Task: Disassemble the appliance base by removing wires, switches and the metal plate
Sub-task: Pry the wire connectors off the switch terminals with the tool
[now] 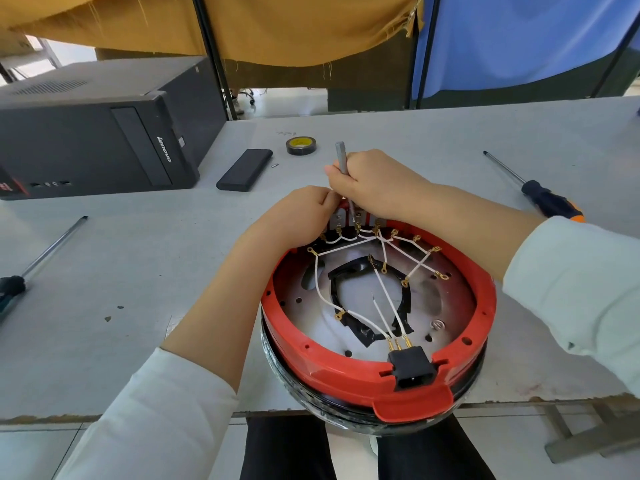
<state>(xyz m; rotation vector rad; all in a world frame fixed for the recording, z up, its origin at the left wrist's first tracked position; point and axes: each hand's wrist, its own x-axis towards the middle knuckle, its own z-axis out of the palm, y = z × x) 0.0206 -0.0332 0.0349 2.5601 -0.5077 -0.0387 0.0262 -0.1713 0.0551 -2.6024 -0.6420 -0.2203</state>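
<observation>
A round red appliance base lies upside down at the table's near edge, overhanging it. Inside is a shiny metal plate crossed by white wires with brass terminals. A black power socket sits in the near rim. At the far rim are the switches. My right hand grips a thin grey metal tool, its tip down among the switch terminals. My left hand rests on the far rim with fingers curled at the switches; what it pinches is hidden.
On the grey table lie a black computer tower at far left, a dark flat case, a roll of black tape, a screwdriver at right and another screwdriver at left. Small screws lie left of the base.
</observation>
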